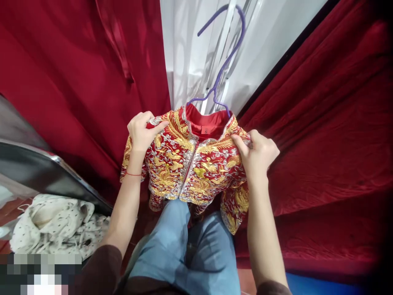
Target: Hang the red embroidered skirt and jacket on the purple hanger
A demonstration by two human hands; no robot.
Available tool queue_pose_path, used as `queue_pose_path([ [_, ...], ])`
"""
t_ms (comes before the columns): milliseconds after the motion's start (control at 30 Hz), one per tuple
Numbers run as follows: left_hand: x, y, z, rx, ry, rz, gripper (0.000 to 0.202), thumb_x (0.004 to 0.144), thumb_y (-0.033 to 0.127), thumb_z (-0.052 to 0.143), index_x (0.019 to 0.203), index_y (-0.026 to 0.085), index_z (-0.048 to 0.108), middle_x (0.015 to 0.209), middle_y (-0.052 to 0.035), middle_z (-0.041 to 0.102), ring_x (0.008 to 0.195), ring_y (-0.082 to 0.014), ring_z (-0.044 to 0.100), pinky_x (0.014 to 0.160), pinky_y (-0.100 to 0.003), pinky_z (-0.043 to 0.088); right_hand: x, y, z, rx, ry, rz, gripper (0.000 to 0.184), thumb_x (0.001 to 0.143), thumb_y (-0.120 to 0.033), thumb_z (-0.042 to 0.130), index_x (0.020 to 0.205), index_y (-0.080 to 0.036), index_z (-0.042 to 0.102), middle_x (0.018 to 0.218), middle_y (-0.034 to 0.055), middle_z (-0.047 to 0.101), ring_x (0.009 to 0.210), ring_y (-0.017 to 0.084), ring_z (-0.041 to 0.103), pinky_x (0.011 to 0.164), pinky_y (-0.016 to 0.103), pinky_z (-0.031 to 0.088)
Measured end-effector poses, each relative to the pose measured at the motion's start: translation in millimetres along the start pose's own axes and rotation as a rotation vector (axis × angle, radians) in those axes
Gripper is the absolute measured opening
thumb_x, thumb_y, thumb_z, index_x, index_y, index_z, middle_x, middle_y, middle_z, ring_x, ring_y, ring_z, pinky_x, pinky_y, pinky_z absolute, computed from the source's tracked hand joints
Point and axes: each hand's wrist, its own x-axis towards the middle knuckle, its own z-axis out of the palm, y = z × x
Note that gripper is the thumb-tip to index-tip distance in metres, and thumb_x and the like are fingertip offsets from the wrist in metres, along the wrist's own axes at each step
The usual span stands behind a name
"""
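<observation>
A red jacket [196, 164] thick with gold and silver embroidery hangs over a purple hanger [218, 78], in front of my legs. It has a stand-up collar, a closed front and a small red label marked S inside the neck. My left hand [143, 130] is closed on the shoulder at the left of the picture, thumb on top. My right hand [256, 149] pinches the other shoulder in the same way. The hanger's hook curves above the collar, and whether it rests on anything I cannot tell. The jacket's sleeves hang down at both sides.
Red curtains [325, 135] fall on both sides, with white drapery [193, 49] and pale rails between them. At the lower left, a spotted white cloth [58, 225] lies beside a dark panel with a metal edge [61, 164]. Something blue [313, 284] shows at the lower right.
</observation>
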Motion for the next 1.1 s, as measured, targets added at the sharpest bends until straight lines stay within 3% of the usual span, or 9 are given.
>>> queue_pose_path([
  [200,-0.7,-0.3,0.3,-0.058,-0.016,-0.024,0.055,0.079,0.059,0.069,0.061,0.022,0.033,0.059,0.0034,0.036,0.061,-0.0140,0.038,0.061,-0.030,0.028,2.9,5.3,4.3,0.014,0.001,0.011,0.058,0.091,-0.071,0.044,0.061,-0.022,0.038,0.056,-0.0028,0.035,0.056,0.013,0.031,0.060,0.029,0.023],
  [500,-4.2,1.4,-3.5,-0.021,0.056,0.024,0.057,0.077,0.056,0.072,0.060,0.021,0.031,0.057,0.0046,0.034,0.057,-0.0124,0.033,0.058,-0.030,0.023,3.2,3.5,7.6,0.057,0.018,0.010,0.058,0.090,-0.071,0.045,0.061,-0.022,0.033,0.057,-0.0045,0.030,0.056,0.012,0.027,0.061,0.028,0.021],
  [667,-9.2,6.3,-10.9,0.006,0.073,0.034,0.058,0.078,0.055,0.072,0.059,0.021,0.029,0.057,0.0043,0.034,0.058,-0.0130,0.034,0.060,-0.030,0.026,1.6,5.4,4.9,0.085,-0.003,0.018,0.054,0.092,-0.067,0.046,0.064,-0.021,0.041,0.059,-0.0032,0.037,0.059,0.014,0.035,0.064,0.029,0.027],
  [767,-13.0,8.0,-13.7,0.028,0.083,0.029,0.056,0.078,0.055,0.071,0.060,0.021,0.030,0.058,0.0040,0.035,0.059,-0.0133,0.035,0.061,-0.029,0.028,-0.2,4.5,-2.0,0.173,-0.025,-0.008,0.046,0.093,-0.064,0.047,0.080,-0.021,0.054,0.072,0.0014,0.053,0.070,0.018,0.046,0.071,0.031,0.035],
  [867,-16.7,10.3,-12.4,0.044,0.104,0.025,0.056,0.078,0.056,0.071,0.060,0.021,0.031,0.058,0.0037,0.037,0.059,-0.0135,0.036,0.062,-0.029,0.028,-8.3,-9.5,-15.1,0.193,0.113,0.030,0.044,0.091,-0.058,0.055,0.107,-0.018,0.058,0.102,0.0139,0.061,0.096,0.025,0.052,0.085,0.039,0.040],
  [967,-20.2,13.3,-9.5,0.056,0.129,0.035,0.056,0.079,0.059,0.069,0.060,0.022,0.032,0.058,0.0034,0.038,0.059,-0.0139,0.037,0.061,-0.029,0.028,-24.8,-41.0,-26.4,0.146,0.284,0.093,0.028,0.092,-0.041,0.057,0.099,-0.015,0.060,0.103,0.0188,0.063,0.101,0.028,0.052,0.091,0.043,0.040],
  [1033,-22.1,15.2,-8.6,0.062,0.138,0.040,0.056,0.080,0.061,0.067,0.060,0.022,0.032,0.057,0.0033,0.039,0.059,-0.0141,0.037,0.060,-0.029,0.027,-37.2,-66.0,-27.3,0.304,0.173,0.107,0.018,0.094,-0.034,0.054,0.086,-0.018,0.059,0.083,0.0100,0.065,0.081,0.021,0.056,0.080,0.037,0.044],
  [1100,-23.4,16.3,-9.1,0.066,0.141,0.045,0.057,0.080,0.062,0.066,0.060,0.022,0.031,0.057,0.0034,0.039,0.058,-0.0142,0.038,0.060,-0.030,0.027,-47.3,-88.0,-21.4,0.568,-0.039,0.170,0.020,0.093,-0.034,0.054,0.081,-0.019,0.058,0.068,0.0016,0.061,0.061,0.014,0.054,0.064,0.029,0.044],
])
